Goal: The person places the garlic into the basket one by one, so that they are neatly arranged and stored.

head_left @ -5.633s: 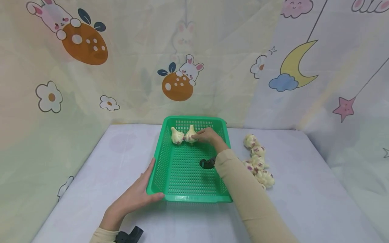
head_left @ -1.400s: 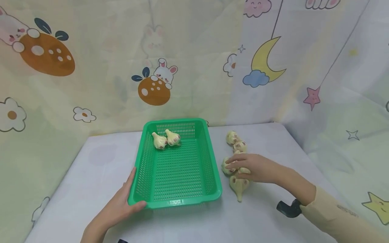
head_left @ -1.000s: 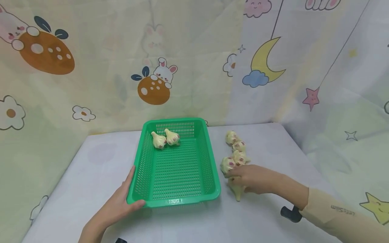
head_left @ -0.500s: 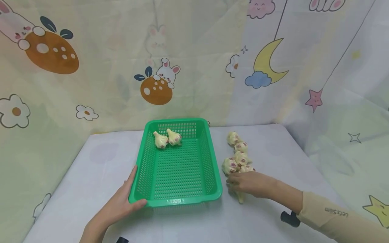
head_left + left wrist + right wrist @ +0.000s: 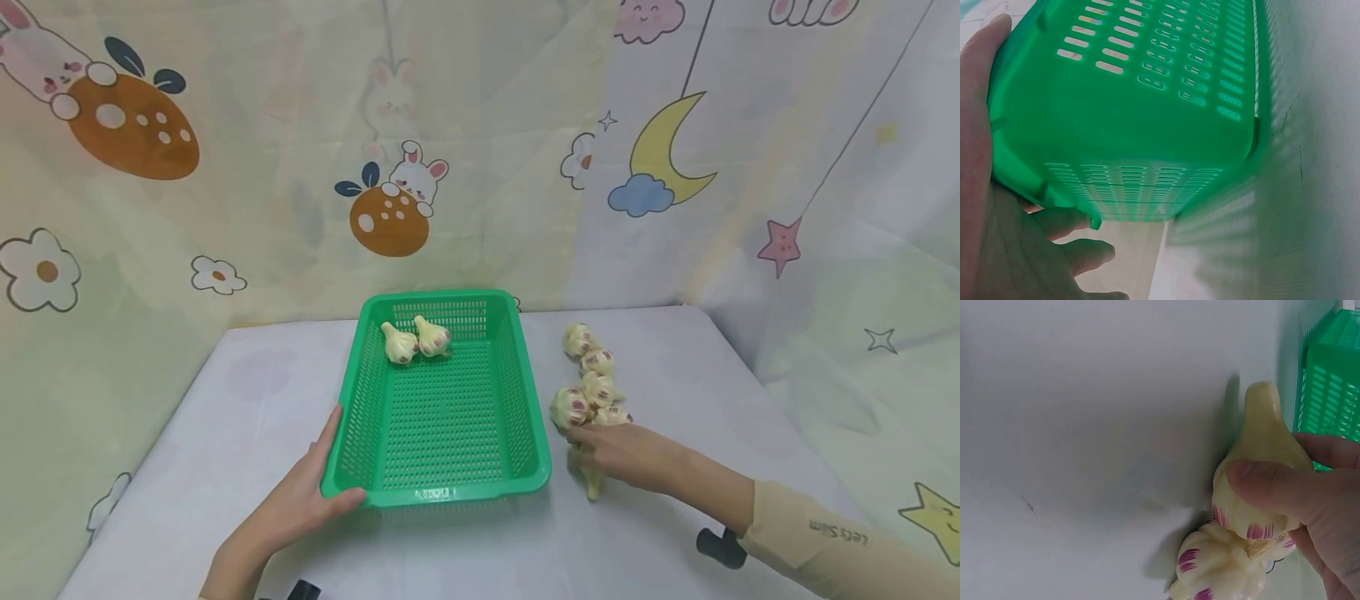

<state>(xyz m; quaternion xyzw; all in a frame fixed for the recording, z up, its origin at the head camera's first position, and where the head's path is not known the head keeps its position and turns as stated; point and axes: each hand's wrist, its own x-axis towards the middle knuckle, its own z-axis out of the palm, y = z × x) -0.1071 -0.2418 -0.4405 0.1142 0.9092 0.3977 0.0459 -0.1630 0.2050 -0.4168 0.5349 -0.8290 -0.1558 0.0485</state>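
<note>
A green plastic basket [image 5: 442, 492] with slotted walls stands mid-table, two garlic bulbs [image 5: 400, 343] at its back left. My left hand [image 5: 300, 492] rests against its near left corner, thumb on the front rim and straight fingers along the left side. In the left wrist view, the fingertips [image 5: 1088, 255] hang loosely below the rim. Right of the basket, my right hand [image 5: 626, 450] grips a garlic bulb [image 5: 1263, 447] between thumb and fingers. Its stem [image 5: 592, 485] points toward the table's near side. Another garlic bulb [image 5: 1219, 562] lies right beside the held one.
Several garlic bulbs [image 5: 598, 389] with purple-streaked skins form a line on the white table [image 5: 277, 383], right of the basket. A patterned cloth [image 5: 480, 242] with rabbits, a moon and flowers hangs behind the table and along its sides.
Earlier my right hand set a garlic bulb in the basket beside another. It then moved right to the line of bulbs, came down at the nearest one and gripped it. The left hand stayed at the basket.
</note>
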